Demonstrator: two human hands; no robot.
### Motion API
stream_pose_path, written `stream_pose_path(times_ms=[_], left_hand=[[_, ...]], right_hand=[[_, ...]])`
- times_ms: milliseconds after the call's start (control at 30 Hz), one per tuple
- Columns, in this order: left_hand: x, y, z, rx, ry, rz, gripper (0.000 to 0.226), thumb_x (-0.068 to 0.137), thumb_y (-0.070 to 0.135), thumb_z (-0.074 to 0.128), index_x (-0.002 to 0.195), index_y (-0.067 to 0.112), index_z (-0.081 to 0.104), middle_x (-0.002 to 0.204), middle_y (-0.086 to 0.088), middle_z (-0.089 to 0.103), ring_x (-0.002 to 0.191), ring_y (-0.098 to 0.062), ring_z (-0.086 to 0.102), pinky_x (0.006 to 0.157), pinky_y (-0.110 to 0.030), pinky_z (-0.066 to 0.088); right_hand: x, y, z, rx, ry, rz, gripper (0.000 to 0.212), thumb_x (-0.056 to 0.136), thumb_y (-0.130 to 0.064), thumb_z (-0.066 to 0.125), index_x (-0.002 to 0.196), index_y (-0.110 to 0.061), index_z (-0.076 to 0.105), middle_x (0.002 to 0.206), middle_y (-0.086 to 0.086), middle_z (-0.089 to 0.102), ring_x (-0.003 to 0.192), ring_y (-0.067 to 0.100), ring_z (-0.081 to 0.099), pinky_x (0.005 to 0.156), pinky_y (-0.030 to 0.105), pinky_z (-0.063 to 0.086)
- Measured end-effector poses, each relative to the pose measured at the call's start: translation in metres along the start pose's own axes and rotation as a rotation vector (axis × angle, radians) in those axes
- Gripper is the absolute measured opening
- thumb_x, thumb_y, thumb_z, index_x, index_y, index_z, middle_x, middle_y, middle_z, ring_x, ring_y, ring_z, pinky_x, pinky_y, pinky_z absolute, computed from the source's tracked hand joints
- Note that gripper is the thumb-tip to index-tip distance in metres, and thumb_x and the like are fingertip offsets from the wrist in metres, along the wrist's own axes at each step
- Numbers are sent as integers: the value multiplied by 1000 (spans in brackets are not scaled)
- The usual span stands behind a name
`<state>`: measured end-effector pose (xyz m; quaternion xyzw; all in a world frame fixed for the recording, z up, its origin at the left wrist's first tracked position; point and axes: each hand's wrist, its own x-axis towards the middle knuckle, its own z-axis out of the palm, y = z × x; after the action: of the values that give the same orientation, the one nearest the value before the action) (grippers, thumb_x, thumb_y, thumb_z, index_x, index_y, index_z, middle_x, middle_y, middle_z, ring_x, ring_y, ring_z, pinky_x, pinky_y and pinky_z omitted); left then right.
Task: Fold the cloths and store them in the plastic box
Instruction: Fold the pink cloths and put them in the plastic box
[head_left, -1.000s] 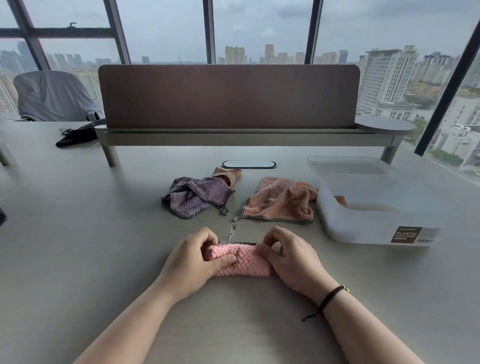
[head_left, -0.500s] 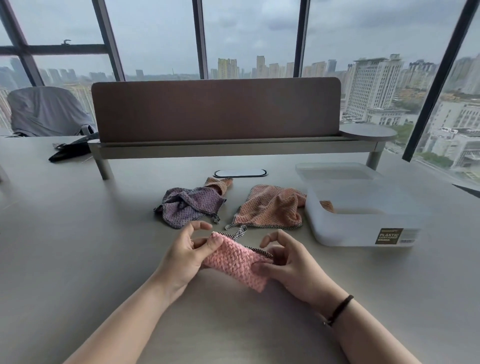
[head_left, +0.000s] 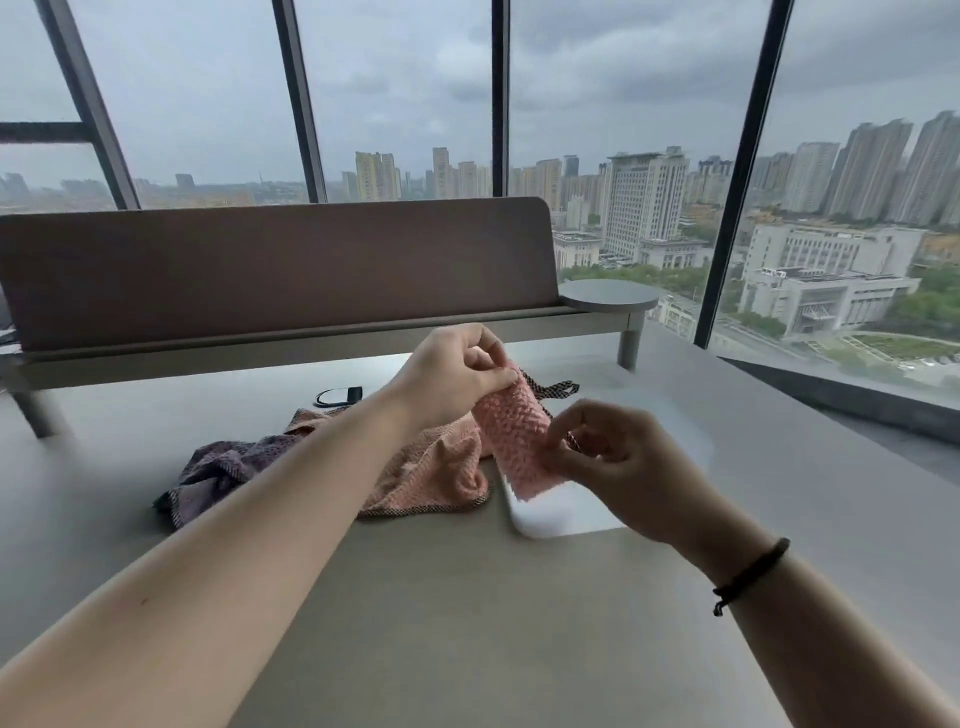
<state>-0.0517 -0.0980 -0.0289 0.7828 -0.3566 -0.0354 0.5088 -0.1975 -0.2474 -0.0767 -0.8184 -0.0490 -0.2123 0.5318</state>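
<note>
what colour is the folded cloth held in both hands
Pink, with a bumpy waffle-like texture and a dark checked loop; the folded cloth shows in the head view.

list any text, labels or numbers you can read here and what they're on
None can be read.
The plastic box is motion-blurred, and the right hand covers much of it; no label shows.
The folded pink cloth, held by both hands, bears no print.
Any signs on the distant buildings are too small.

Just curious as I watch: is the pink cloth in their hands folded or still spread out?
Folded. The pink cloth is a compact thick bundle, pinched by the left hand and right hand.
</note>
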Motion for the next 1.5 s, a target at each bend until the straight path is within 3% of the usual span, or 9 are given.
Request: stream_pose_path(times_ms=[167, 400, 600, 800, 933, 1100, 1233, 1400, 1500], left_hand=[[67, 31, 39, 406, -138, 112, 14, 87, 11, 64, 81, 23, 68, 86, 3, 69, 78, -11, 62, 67, -22, 50], [98, 6, 103, 853, -388, 115, 32, 84, -2, 52, 87, 23, 71, 90, 5, 62, 84, -17, 62, 67, -28, 52], [104, -18, 135, 967, -444, 168, 35, 79, -8, 56, 67, 24, 61, 71, 7, 57, 73, -21, 63, 50, -23, 38], [103, -25, 150, 1128, -511, 223, 20, 83, 4, 62, 96, 14, 72, 101, -10, 69, 91, -32, 67, 67, -27, 43], [98, -27, 158, 1294, -464, 285, 28, 91, 4, 49, 109, 13, 69, 114, -13, 64, 104, -36, 64, 71, -35, 44], [93, -23, 155, 1168, -585, 61, 29, 86, 3, 58, 112, 12, 68, 116, -13, 66, 102, -33, 65, 72, -31, 46], [77, -1, 128, 1012, -514, 57, 8, 88, 10, 59, 93, 10, 65, 98, -12, 69, 88, -24, 65, 63, -29, 39], [38, -12, 53, 691, -117, 165, 26, 79, 3, 51, 61, 22, 51, 67, 4, 61, 69, -19, 52, 57, -17, 35], [-8, -40, 3, 397, 144, 75, 18, 83, 10, 60, 75, 23, 70, 67, 13, 66, 65, 2, 59, 57, -5, 36]], right_hand=[[43, 15, -54, -165, -15, 213, 16, 84, -10, 74, 75, -23, 71, 73, 23, 67, 62, 24, 50, 56, 36, 40], [83, 54, -72, -749, -400, 508, 19, 76, -19, 74, 94, -22, 77, 74, 0, 72, 68, 16, 68, 68, 28, 57], [99, 77, -61, -1062, -604, 574, 12, 82, -14, 56, 71, -11, 58, 66, 1, 55, 52, 14, 50, 40, 19, 41], [102, 94, -58, -1111, -679, 495, 6, 87, -21, 58, 90, -18, 62, 69, -2, 51, 74, 21, 52, 66, 27, 41], [99, 88, -59, -1112, -736, 497, 22, 94, -24, 52, 110, -15, 65, 81, 4, 58, 84, 22, 49, 67, 28, 37], [94, 82, -60, -1176, -700, 444, 21, 95, -17, 51, 74, -13, 53, 65, -3, 41, 70, 22, 45, 57, 26, 34], [101, 57, -61, -977, -466, 470, 17, 83, -29, 69, 78, -14, 61, 65, -5, 49, 59, 15, 49, 53, 22, 39], [84, 12, -5, -997, -38, 40, 16, 79, -29, 57, 73, -18, 68, 70, 1, 63, 71, 25, 64, 61, 32, 55], [65, -8, 45, -815, -29, -71, 16, 81, -28, 57, 78, -18, 69, 79, 3, 69, 74, 26, 64, 64, 36, 55]])
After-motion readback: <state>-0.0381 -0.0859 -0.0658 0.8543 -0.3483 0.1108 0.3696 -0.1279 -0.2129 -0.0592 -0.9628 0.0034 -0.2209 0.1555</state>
